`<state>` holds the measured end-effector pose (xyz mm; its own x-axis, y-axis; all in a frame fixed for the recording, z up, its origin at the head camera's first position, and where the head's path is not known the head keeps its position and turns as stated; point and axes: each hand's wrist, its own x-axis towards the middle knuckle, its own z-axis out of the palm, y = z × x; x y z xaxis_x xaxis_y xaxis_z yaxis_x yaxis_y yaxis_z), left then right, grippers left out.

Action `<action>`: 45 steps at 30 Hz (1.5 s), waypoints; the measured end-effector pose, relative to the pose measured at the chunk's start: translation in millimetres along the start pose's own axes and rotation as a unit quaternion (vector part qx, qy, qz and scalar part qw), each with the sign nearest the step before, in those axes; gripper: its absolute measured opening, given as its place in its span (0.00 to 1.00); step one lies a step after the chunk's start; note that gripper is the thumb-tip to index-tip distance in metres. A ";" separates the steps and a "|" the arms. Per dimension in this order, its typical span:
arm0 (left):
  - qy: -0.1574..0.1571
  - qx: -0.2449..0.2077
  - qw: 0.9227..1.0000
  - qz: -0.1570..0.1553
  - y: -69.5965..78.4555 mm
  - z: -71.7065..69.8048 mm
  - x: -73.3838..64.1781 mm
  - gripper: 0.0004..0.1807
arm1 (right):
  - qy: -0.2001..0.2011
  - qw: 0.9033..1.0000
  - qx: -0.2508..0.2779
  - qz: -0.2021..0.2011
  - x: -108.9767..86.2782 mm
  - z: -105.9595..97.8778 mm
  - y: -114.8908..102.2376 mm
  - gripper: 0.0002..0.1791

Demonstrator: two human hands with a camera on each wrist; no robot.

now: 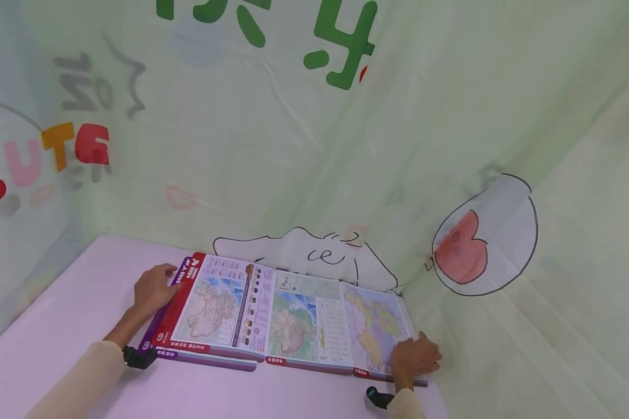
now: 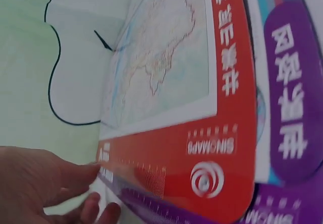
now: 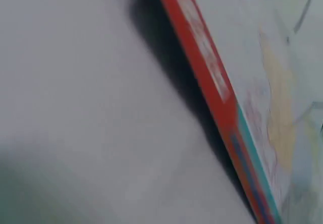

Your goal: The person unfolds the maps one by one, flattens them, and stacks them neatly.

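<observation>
While the folding map (image 1: 293, 314) lies spread open on the pink counter (image 1: 73, 326), close against the pale green curtain (image 1: 346, 174) behind it, each hand sits at one end of it. At the left end, the left hand (image 1: 154, 287) rests on the map's red-bordered edge, and its grip is loose: the left wrist view shows the fingers (image 2: 75, 176) nearly straight, their tips touching the red panel (image 2: 202, 153) where it overlaps a purple map sheet (image 1: 154, 331) beneath. Nothing is clenched there; the fingers lie flat against the stacked edges. At the right end, the right hand (image 1: 413, 358) lies on the near corner of the last panel, beside the curtain, fingers bent down over the paper's edge. How firmly that grip closes cannot be told, since the right wrist view is blurred and shows only the red edge (image 3: 212, 82) of the map above the counter (image 3: 91, 108), with no fingers in view. A drawn cartoon figure (image 1: 304, 256) shows on the curtain just behind the map.
</observation>
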<state>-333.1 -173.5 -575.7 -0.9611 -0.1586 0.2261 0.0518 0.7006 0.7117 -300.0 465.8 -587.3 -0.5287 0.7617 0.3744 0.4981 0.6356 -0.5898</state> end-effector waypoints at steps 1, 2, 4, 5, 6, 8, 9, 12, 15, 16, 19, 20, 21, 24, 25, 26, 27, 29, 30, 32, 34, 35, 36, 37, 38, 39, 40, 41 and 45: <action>0.002 -0.003 1.000 0.012 -1.8 -0.3 2.1 0.29 | -0.002 1.000 0.008 -0.028 -7.7 -1.7 -6.5 0.24; 0.003 -0.004 1.000 0.026 -3.2 0.1 4.6 0.28 | -0.006 0.998 0.019 -0.063 -16.1 -3.7 -13.5 0.24; -0.002 0.006 0.999 0.052 -7.2 2.0 11.6 0.27 | -0.022 0.988 0.045 -0.146 -36.2 -7.2 -28.1 0.25; -0.006 0.019 0.998 0.066 -8.9 3.3 15.3 0.28 | -0.037 0.980 0.055 -0.188 -47.5 -8.9 -35.2 0.25; -0.012 0.031 0.997 0.076 -10.4 4.9 19.3 0.28 | -0.057 0.970 0.058 -0.228 -59.4 -10.2 -41.2 0.26; -0.023 0.063 0.993 0.098 -13.2 7.5 26.8 0.30 | -0.099 0.948 0.060 -0.298 -84.7 -11.7 -51.2 0.26; -0.028 0.079 0.991 0.108 -14.3 8.5 30.3 0.31 | -0.120 0.936 0.059 -0.327 -97.3 -12.2 -55.5 0.26; -0.042 0.115 0.985 0.125 -15.6 9.4 38.6 0.32 | -0.177 0.903 0.044 -0.388 -130.6 -14.2 -64.1 0.27; -0.055 0.141 0.980 0.129 -17.7 9.0 43.3 0.33 | -0.217 0.883 0.027 -0.415 -151.7 -16.6 -69.3 0.29; -0.057 0.149 0.979 0.127 -17.2 9.0 43.6 0.33 | -0.226 0.879 0.016 -0.419 -155.7 -18.9 -69.7 0.30; -0.060 0.162 0.977 0.125 -17.5 8.3 41.8 0.33 | -0.247 0.872 -0.015 -0.422 -161.2 -25.7 -70.7 0.32; -0.059 0.163 0.977 0.127 -17.6 7.9 40.1 0.33 | -0.250 0.871 -0.026 -0.422 -161.7 -27.7 -70.9 0.33; -0.058 0.164 0.976 0.130 -17.6 7.5 38.4 0.33 | -0.253 0.870 -0.031 -0.422 -161.8 -29.1 -70.8 0.33; -0.051 0.159 0.976 0.143 -19.4 7.0 32.7 0.33 | -0.246 0.867 -0.029 -0.433 -159.7 -29.3 -69.8 0.32; -0.048 0.157 0.975 0.148 -20.1 6.8 30.4 0.32 | -0.247 0.866 -0.025 -0.434 -158.8 -29.1 -69.8 0.32; -0.047 0.154 0.975 0.152 -21.1 6.5 27.8 0.32 | -0.248 0.866 -0.020 -0.434 -157.8 -28.6 -69.6 0.32; -0.045 0.152 0.975 0.156 -21.6 6.2 25.1 0.31 | -0.248 0.866 -0.015 -0.435 -156.7 -28.0 -69.2 0.31; -0.044 0.147 0.975 0.163 -23.1 5.6 18.9 0.31 | -0.250 0.865 -0.003 -0.434 -154.7 -26.1 -67.9 0.31; -0.045 0.144 0.975 0.165 -23.9 5.3 15.9 0.30 | -0.254 0.866 -0.003 -0.431 -153.6 -25.6 -67.3 0.31; -0.046 0.137 0.975 0.168 -25.6 3.2 10.2 0.30 | -0.273 0.868 -0.009 -0.415 -152.4 -24.1 -67.8 0.32; -0.046 0.132 0.975 0.171 -27.7 1.9 4.4 0.30 | -0.283 0.869 -0.015 -0.406 -151.4 -22.3 -68.4 0.32; -0.046 0.129 0.976 0.172 -28.7 1.4 1.6 0.31 | -0.286 0.870 -0.020 -0.402 -151.1 -21.1 -68.2 0.32; -0.046 0.127 0.976 0.172 -30.0 1.4 -1.3 0.31 | -0.293 0.870 -0.027 -0.396 -151.0 -22.1 -69.4 0.33; -0.045 0.125 0.976 0.172 -30.8 1.1 -4.7 0.31 | -0.294 0.870 -0.028 -0.394 -151.0 -22.1 -70.0 0.33; -0.043 0.124 0.976 0.173 -31.9 0.7 -8.4 0.31 | -0.294 0.871 -0.026 -0.393 -151.3 -22.1 -70.4 0.33; -0.040 0.121 0.976 0.175 -33.1 0.6 -12.2 0.32 | -0.293 0.871 -0.024 -0.394 -151.7 -25.2 -72.7 0.33; -0.037 0.118 0.977 0.175 -34.1 0.3 -16.0 0.32 | -0.293 0.871 -0.024 -0.393 -152.3 -26.5 -73.6 0.33; -0.033 0.115 0.977 0.175 -35.1 0.3 -19.8 0.32 | -0.294 0.871 -0.022 -0.392 -152.8 -27.9 -74.3 0.33; -0.021 0.099 0.978 0.180 -36.7 -0.1 -32.6 0.33 | -0.291 0.872 -0.006 -0.393 -153.1 -34.1 -78.2 0.32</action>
<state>-303.6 -194.1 -609.1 -0.9009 0.1493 0.4076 0.3397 0.8269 0.4481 -234.5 303.8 -574.2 -0.9678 -0.1005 0.2309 -0.1700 0.9371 -0.3048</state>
